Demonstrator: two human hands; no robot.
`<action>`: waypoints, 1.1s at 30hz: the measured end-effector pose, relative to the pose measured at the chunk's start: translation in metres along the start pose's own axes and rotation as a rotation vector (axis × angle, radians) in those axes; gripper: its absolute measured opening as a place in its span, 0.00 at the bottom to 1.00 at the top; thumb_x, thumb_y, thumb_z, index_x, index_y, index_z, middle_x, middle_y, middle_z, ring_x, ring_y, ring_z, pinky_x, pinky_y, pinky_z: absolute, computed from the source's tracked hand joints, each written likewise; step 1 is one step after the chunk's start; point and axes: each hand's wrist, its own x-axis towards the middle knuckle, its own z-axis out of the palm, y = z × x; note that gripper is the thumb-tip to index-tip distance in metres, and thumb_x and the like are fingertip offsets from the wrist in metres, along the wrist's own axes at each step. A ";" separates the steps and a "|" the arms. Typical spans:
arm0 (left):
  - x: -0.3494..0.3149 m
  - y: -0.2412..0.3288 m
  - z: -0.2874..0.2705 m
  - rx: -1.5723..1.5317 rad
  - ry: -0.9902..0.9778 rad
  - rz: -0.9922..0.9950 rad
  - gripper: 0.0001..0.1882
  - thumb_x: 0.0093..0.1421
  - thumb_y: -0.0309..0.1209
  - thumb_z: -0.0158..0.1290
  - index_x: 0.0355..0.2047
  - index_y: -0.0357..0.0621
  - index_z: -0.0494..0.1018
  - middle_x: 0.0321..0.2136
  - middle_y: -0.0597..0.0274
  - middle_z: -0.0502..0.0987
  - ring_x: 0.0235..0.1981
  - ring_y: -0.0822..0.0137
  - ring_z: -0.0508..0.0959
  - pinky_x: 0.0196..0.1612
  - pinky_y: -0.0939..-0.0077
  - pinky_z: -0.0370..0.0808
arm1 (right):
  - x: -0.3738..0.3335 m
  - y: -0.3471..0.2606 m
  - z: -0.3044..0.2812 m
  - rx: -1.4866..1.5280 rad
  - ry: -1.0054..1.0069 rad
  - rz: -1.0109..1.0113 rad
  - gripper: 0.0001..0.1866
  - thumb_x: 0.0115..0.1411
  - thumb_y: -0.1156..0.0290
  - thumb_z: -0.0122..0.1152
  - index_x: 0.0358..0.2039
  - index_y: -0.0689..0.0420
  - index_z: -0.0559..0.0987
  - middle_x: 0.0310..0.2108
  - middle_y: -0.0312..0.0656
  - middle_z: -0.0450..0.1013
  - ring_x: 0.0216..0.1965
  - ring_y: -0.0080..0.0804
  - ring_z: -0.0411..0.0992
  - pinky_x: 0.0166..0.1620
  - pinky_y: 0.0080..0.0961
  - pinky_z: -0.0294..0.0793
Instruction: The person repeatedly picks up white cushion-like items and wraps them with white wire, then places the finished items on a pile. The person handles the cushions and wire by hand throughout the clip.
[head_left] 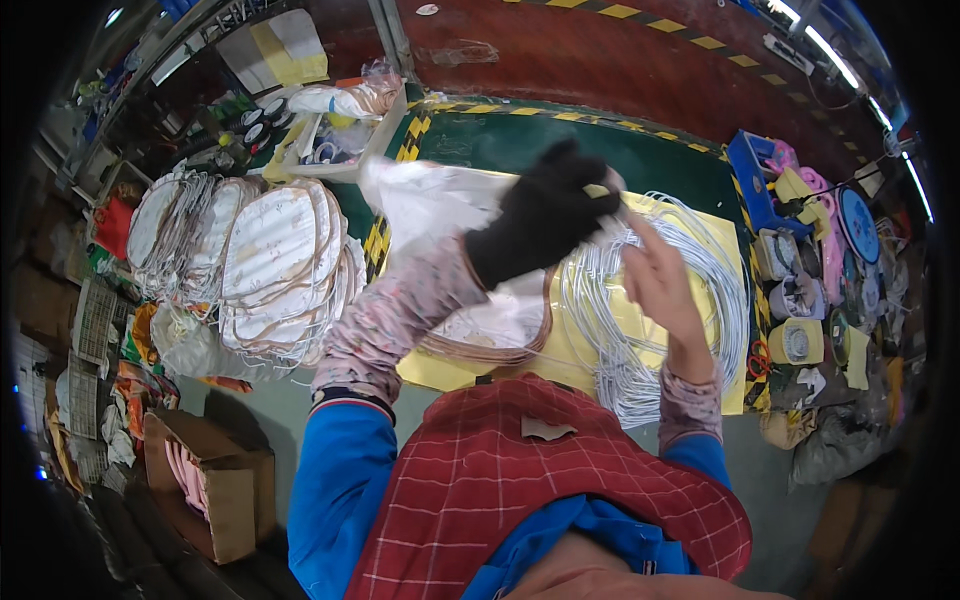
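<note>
My left hand (556, 212), in a black glove, is raised over the table with its fingers curled closed. A small pale blurred thing shows at its fingertips, too unclear to name. My bare right hand (662, 288) comes up close beside it, index finger stretched toward the glove and the other fingers bent; its fingertips are smeared, and anything in their pinch is too small to make out. Below the right hand lies a large coil of pale grey cord (722, 345) on a yellow sheet (735, 260). White fabric pieces with brown edging (485, 325) lie beneath my left forearm.
Stacked white panels with brown edging and loose cords (285, 240) stand at the left. Behind them is a tray of small items (335, 140). A blue bin (752, 180), tubs (797, 342) and red-handled scissors (757, 358) line the right. An open cardboard box (235, 500) sits lower left.
</note>
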 end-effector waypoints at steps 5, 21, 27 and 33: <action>-0.016 -0.022 -0.063 0.088 -0.090 -0.432 0.08 0.47 0.25 0.51 0.30 0.44 0.71 0.28 0.59 0.74 0.35 0.55 0.74 0.45 0.62 0.70 | -0.012 -0.003 -0.032 -0.079 0.046 -0.245 0.19 0.56 0.74 0.47 0.49 0.65 0.72 0.24 0.41 0.74 0.23 0.22 0.71 0.28 0.17 0.69; -0.064 -0.041 -0.041 0.286 -0.208 -0.534 0.13 0.54 0.33 0.53 0.41 0.49 0.73 0.20 0.59 0.75 0.23 0.59 0.77 0.27 0.71 0.72 | 0.003 0.036 0.000 0.202 -0.029 0.141 0.06 0.57 0.75 0.50 0.24 0.59 0.74 0.17 0.29 0.67 0.18 0.15 0.63 0.20 0.19 0.60; -0.058 -0.068 -0.115 -0.209 -0.162 -0.524 0.20 0.49 0.32 0.58 0.43 0.41 0.70 0.27 0.51 0.74 0.24 0.55 0.76 0.29 0.64 0.71 | -0.028 0.028 -0.040 0.298 0.304 0.136 0.09 0.54 0.76 0.49 0.33 0.63 0.75 0.23 0.33 0.71 0.16 0.10 0.62 0.19 0.11 0.58; -0.115 -0.064 -0.149 -0.169 -0.724 -0.400 0.08 0.46 0.24 0.56 0.29 0.41 0.74 0.17 0.54 0.74 0.21 0.54 0.76 0.25 0.68 0.71 | 0.050 -0.003 0.028 0.024 -0.168 -0.114 0.13 0.49 0.68 0.62 0.35 0.60 0.78 0.23 0.42 0.75 0.25 0.26 0.72 0.31 0.25 0.71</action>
